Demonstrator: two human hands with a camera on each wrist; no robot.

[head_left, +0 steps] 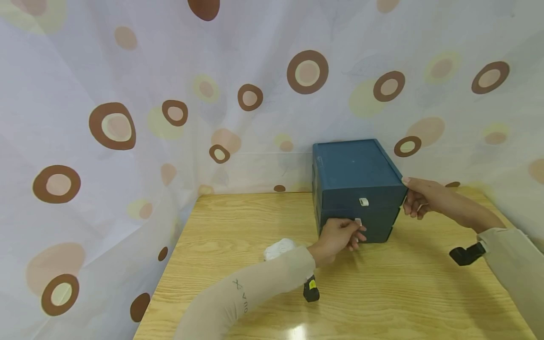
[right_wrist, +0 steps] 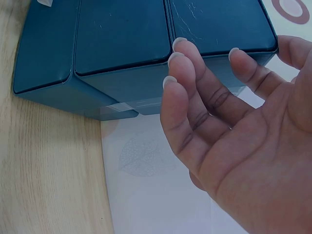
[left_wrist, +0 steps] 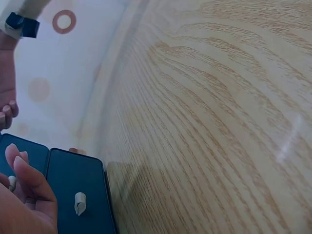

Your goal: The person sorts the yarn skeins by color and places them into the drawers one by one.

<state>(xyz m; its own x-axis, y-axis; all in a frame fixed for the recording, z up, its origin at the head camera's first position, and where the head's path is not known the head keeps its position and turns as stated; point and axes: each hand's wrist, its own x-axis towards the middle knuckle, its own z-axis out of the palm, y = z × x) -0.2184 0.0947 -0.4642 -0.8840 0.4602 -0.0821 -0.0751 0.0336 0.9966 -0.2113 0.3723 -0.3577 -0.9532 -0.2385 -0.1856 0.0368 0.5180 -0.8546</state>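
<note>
A dark blue box of stacked drawers (head_left: 357,170) stands on the wooden table (head_left: 238,222) near its back edge. My left hand (head_left: 354,232) is at the box's front, its fingers curled and pinching the small white tab (head_left: 358,221) of a lower drawer. The drawer above has its own white tab (head_left: 363,202), untouched. In the left wrist view my fingers (left_wrist: 22,180) sit at one tab, with another tab (left_wrist: 79,204) free beside them. My right hand (head_left: 409,196) rests against the box's right side (right_wrist: 122,39), thumb at the top corner and fingers (right_wrist: 195,83) loosely extended.
A crumpled white wad (head_left: 279,248) lies on the table left of my left forearm. A sheer curtain with brown circles (head_left: 170,94) surrounds the table on the left, back and right, close behind the box. Bare wood (left_wrist: 204,122) stretches in front.
</note>
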